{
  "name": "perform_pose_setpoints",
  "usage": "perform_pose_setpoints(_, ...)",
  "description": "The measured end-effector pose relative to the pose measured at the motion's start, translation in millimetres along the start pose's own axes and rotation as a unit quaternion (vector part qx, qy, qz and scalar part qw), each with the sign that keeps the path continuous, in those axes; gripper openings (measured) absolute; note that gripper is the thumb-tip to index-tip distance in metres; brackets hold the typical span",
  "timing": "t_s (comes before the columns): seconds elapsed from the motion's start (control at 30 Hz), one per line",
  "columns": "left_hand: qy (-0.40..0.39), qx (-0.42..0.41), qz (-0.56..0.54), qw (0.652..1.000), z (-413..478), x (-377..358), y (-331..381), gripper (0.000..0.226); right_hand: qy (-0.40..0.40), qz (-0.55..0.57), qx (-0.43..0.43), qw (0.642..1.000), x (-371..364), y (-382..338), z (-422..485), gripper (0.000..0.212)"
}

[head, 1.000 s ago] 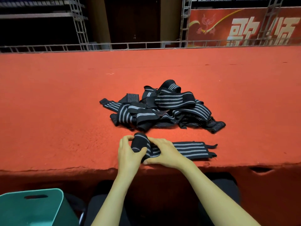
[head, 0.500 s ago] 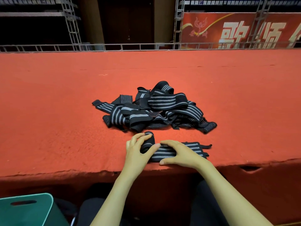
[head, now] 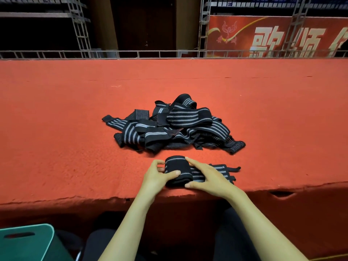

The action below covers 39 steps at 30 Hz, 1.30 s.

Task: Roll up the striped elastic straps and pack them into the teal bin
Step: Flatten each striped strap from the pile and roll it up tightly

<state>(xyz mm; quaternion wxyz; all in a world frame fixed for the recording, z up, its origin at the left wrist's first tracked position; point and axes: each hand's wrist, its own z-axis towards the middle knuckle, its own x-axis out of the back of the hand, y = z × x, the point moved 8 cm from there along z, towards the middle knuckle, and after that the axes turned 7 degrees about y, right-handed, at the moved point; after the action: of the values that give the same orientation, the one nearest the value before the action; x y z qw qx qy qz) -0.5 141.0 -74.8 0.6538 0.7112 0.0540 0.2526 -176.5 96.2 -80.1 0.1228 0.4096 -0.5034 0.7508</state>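
A black strap with grey stripes [head: 177,166] lies near the front edge of the red surface, partly wound into a roll. Its flat tail [head: 226,171] runs to the right. My left hand [head: 156,176] grips the roll from the left, thumb over its front and fingers behind. My right hand [head: 207,176] holds the roll from the right, index finger at its far end and thumb at its near end, palm over the unrolled part. A loose pile of several more striped straps [head: 175,125] sits just beyond. The teal bin [head: 26,242] shows at the bottom left, below the surface.
The red felt-covered surface [head: 56,129] stretches wide to both sides, with a ragged front edge and a small tear [head: 282,194] at the right. A metal truss rail [head: 131,53] runs along its far edge. My dark-clothed legs are below.
The roll has grown thicker and moved right along the strap, so the flat tail is shorter. Both hands followed it to the right.
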Motion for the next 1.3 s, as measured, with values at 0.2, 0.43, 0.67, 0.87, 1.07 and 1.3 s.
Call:
perform_pose_setpoints(0.2, 0.02, -0.038, 0.05, 0.998, -4.9, -14.9, 9.3, 0.055, -0.013, 0.107, -0.039, 0.993, 8.4, 6.0, -2.0, 0.078)
perform_pose_setpoints(0.43, 0.042, -0.061, 0.007, 0.997, -11.2, -16.4, 16.0, 0.057, -0.01, 0.139, -0.061, 0.988, 11.2, 1.9, 3.3, 0.063)
perform_pose_setpoints(0.67, 0.112, -0.109, 0.074, 0.985, -4.0, 39.1, 19.8, 0.061, -0.039, 0.126, -0.043, 0.99, -37.7, -42.7, 29.5, 0.095)
perform_pose_setpoints(0.87, 0.126, -0.172, 0.18, 0.96, -3.8, 40.9, 29.8, 0.064, -0.019, 0.106, -0.001, 0.994, -49.0, -61.3, 35.6, 0.096)
perform_pose_setpoints(1.07, 0.086, -0.226, 0.189, 0.952, -7.0, 8.6, 46.5, 0.06, -0.032, 0.126, -0.007, 0.992, -22.7, -36.0, 19.8, 0.101)
perform_pose_setpoints(1.3, 0.013, -0.174, 0.046, 0.984, -6.5, -4.1, 39.9, 0.026, -0.026, 0.123, -0.026, 0.992, 4.5, -10.6, 10.7, 0.085)
